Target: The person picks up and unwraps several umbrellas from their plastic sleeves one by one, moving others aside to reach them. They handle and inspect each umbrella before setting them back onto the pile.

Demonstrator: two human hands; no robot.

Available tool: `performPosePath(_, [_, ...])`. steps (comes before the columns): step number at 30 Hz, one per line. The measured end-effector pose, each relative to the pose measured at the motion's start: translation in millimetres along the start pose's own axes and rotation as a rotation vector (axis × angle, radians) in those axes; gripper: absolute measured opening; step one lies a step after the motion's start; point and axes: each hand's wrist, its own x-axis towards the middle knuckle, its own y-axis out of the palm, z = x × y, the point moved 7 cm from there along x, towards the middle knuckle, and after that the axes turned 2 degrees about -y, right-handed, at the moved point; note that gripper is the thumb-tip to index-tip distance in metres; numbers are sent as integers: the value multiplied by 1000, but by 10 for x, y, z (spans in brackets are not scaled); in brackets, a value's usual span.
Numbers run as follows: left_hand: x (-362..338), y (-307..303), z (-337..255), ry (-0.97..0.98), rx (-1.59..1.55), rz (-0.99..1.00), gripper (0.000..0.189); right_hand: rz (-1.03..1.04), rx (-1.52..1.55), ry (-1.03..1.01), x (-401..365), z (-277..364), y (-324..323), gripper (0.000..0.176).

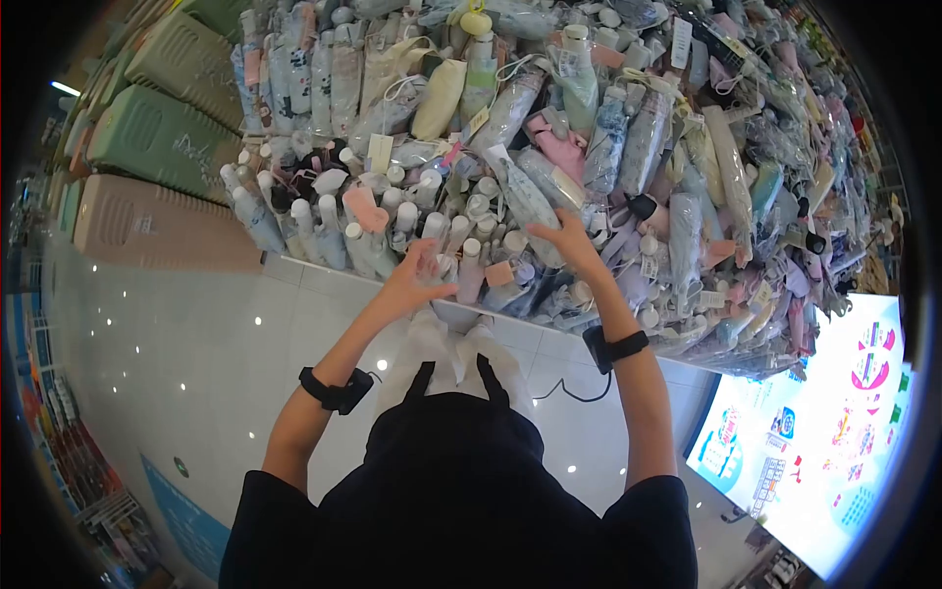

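Observation:
A dense heap of folded umbrellas in clear plastic sleeves fills the display in front of me. My right hand (567,239) is on a pale patterned folded umbrella (522,194), gripping it near its lower end; the umbrella slants with its other end up and to the left. My left hand (417,280) is at the front edge of the display, its thumb and fingers apart beside several upright umbrellas with white caps. Close to its thumb stands a pinkish umbrella (470,274) with a white cap. A pink tag (499,273) hangs just right of that.
Large plastic storage boxes, one green (162,142) and one beige-pink (162,224), are stacked left of the display. A bright lit sign panel (805,432) stands at the right. Below is a shiny tiled floor (196,339). A dark strap device (339,393) is on my left forearm.

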Motion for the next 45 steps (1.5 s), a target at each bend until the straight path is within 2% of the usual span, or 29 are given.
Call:
performPosePath(2, [85, 7, -9, -21, -33, 43, 80, -34, 131, 55, -193, 180, 7, 64])
performPosePath(3, [114, 8, -38, -19, -44, 64, 77, 33, 252, 50, -201, 166, 54, 59])
performPosePath(7, [228, -2, -73, -30, -127, 119, 76, -48, 665, -20, -255, 251, 2, 50])
performPosePath(9, [254, -27, -194, 64, -17, 98, 78, -131, 810, -79, -319, 407, -128, 46])
performPosePath(11, [267, -47, -379, 161, 79, 68, 80, -127, 878, -159, -447, 644, -222, 43])
performPosePath(16, [180, -120, -828, 316, 297, -29, 81, -16, 991, -377, -910, 1410, -338, 38])
performPosePath(19, [142, -131, -983, 375, 374, -63, 81, -81, 940, -399, -981, 1526, -320, 38])
performPosePath(22, [95, -185, -1109, 509, 382, -155, 77, -252, 731, -348, -1012, 1547, -321, 40])
performPosePath(26, [62, -292, -1163, 547, 442, -247, 76, -324, 627, -329, -1002, 1565, -297, 35])
performPosePath(30, [24, -316, -1254, 559, 597, -335, 71, -298, 575, -302, -1000, 1641, -248, 34])
performPosePath(33, [18, -278, -1364, 629, 658, -361, 69, -243, 694, -248, -946, 1643, -93, 37])
performPosePath(36, [37, -264, -1374, 541, 688, -332, 73, -209, 745, -234, -865, 1588, 4, 39])
performPosePath(38, [-22, -269, -1478, 618, 658, -376, 73, -224, 695, -213, -874, 1625, 9, 39])
performPosePath(42, [-107, -199, -1927, 795, 621, -330, 73, -197, 705, -367, -877, 1793, 58, 40])
performPosePath(45, [-26, -109, -1983, 791, 506, -319, 71, -159, 686, -413, -929, 1983, 109, 39])
